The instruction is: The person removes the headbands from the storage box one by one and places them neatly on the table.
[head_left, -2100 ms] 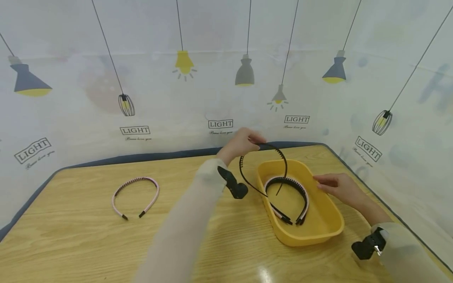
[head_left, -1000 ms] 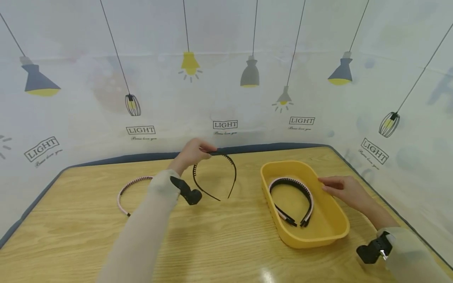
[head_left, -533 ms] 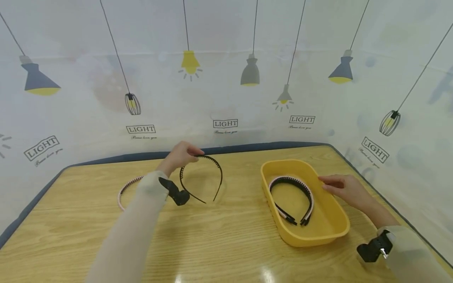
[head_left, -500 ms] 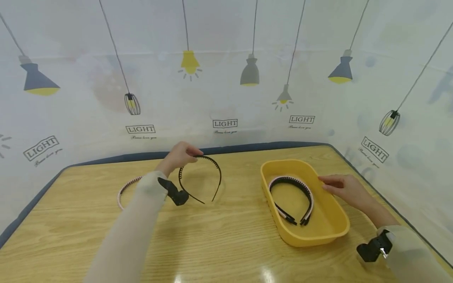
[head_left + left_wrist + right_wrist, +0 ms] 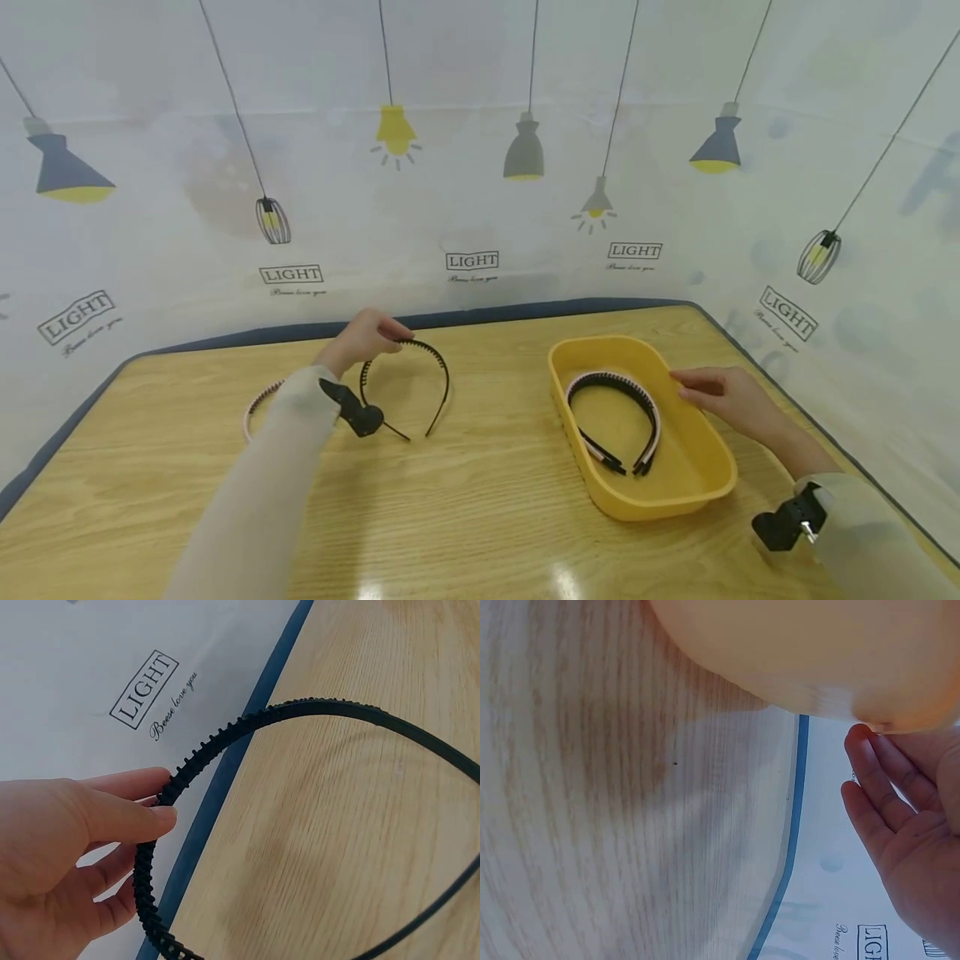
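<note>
My left hand [image 5: 367, 337] pinches a thin black headband [image 5: 446, 385] at the top of its arch, between thumb and fingers. Small teeth line the band in the left wrist view, and its two ends hang down near the table. Behind my left forearm, a pink headband [image 5: 262, 400] lies mostly covered. On the right, my right hand [image 5: 731, 402] pinches the far side rim of a yellow plastic basket [image 5: 675, 506]. Inside that basket, pink and black headbands [image 5: 648, 408] lie nested together. The right wrist view shows fingertips against the basket's rim; the thumb is hidden there.
The wooden table [image 5: 465, 500] carries everything. A dark blue strip [image 5: 510, 312] runs along its back edge, in front of a white curtain [image 5: 420, 217] printed with lamps. Black wrist cameras [image 5: 360, 412] are strapped to both forearms.
My left hand has carried the black headband leftward from over the basket and brought it lower, in front of the pink headband. The right hand has stayed at the basket rim.
</note>
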A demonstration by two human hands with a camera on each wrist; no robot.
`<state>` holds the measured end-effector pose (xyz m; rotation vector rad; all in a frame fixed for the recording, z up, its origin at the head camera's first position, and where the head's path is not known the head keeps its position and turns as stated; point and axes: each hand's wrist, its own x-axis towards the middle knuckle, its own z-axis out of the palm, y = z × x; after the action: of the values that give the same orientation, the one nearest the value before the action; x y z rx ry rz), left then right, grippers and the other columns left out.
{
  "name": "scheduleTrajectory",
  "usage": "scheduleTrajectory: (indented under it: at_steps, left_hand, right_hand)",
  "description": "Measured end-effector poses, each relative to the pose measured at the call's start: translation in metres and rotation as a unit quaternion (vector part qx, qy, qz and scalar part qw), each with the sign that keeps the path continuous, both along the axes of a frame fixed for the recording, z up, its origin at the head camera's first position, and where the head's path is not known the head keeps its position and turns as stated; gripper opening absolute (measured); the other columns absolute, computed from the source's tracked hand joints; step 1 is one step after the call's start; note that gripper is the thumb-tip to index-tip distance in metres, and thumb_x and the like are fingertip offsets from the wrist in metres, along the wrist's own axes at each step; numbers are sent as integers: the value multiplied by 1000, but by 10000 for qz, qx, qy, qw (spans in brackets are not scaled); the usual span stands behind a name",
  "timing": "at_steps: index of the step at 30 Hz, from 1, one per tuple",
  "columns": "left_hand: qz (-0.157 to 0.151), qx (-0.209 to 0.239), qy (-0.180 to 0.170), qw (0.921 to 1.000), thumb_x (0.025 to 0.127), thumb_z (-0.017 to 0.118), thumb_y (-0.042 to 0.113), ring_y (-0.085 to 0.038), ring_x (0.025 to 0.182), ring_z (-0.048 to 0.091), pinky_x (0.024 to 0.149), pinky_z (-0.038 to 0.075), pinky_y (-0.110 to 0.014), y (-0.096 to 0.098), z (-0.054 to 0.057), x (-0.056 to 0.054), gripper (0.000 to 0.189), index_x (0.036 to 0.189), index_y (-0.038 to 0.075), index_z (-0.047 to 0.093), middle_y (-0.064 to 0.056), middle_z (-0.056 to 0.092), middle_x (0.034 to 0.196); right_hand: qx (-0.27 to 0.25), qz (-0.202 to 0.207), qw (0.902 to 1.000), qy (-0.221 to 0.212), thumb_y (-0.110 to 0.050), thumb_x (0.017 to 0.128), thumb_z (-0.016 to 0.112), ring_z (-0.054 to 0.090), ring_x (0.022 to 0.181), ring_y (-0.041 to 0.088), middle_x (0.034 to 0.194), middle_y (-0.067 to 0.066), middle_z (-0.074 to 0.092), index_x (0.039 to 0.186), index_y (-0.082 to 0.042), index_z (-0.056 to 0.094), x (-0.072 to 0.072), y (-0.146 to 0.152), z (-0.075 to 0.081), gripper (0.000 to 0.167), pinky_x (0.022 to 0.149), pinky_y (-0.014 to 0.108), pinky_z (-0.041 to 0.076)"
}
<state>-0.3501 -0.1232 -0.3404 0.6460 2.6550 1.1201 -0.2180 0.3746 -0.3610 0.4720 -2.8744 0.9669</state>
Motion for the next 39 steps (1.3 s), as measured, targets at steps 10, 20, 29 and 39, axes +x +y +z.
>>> scheduleTrajectory:
  at_steps: [10, 20, 29, 39]
  left_hand:
    - [-144, -151, -88, 9997, 87, 55, -5, -37, 113, 48, 89, 43, -48, -11, -9, -6, 28, 115, -6, 61, -22, 57, 118]
    - [-231, -82, -64, 9997, 84, 56, -9, -38, 109, 52, 87, 45, -45, -17, -22, -10, 28, 111, -8, 63, -23, 60, 113]
    - [-258, -181, 74, 9995, 84, 55, -9, -37, 105, 54, 86, 46, -45, -15, -30, -9, 27, 110, -8, 63, -22, 61, 110]
    - [-279, -150, 54, 9995, 83, 57, -8, -38, 108, 52, 90, 42, -46, -12, -39, -12, 27, 110, -8, 63, -21, 62, 110]
  right_hand:
    - [-103, 11, 9999, 32, -14, 91, 59, 61, 96, 17, 115, 24, 58, 119, 8, 57, 1, 1, 0, 36, 72, 22, 51]
    - [-73, -3, 10000, 51, -13, 90, 59, 62, 95, 16, 114, 24, 59, 119, 8, 57, 1, 3, 0, 36, 72, 23, 51]
    - [-88, -21, 10000, 24, -14, 90, 59, 61, 97, 27, 115, 24, 58, 119, 7, 58, 1, 1, -1, 36, 72, 23, 51]
    - [-66, -82, 9999, -12, -14, 91, 58, 60, 98, 31, 115, 24, 58, 119, 7, 57, 3, 0, 2, 36, 73, 23, 51]
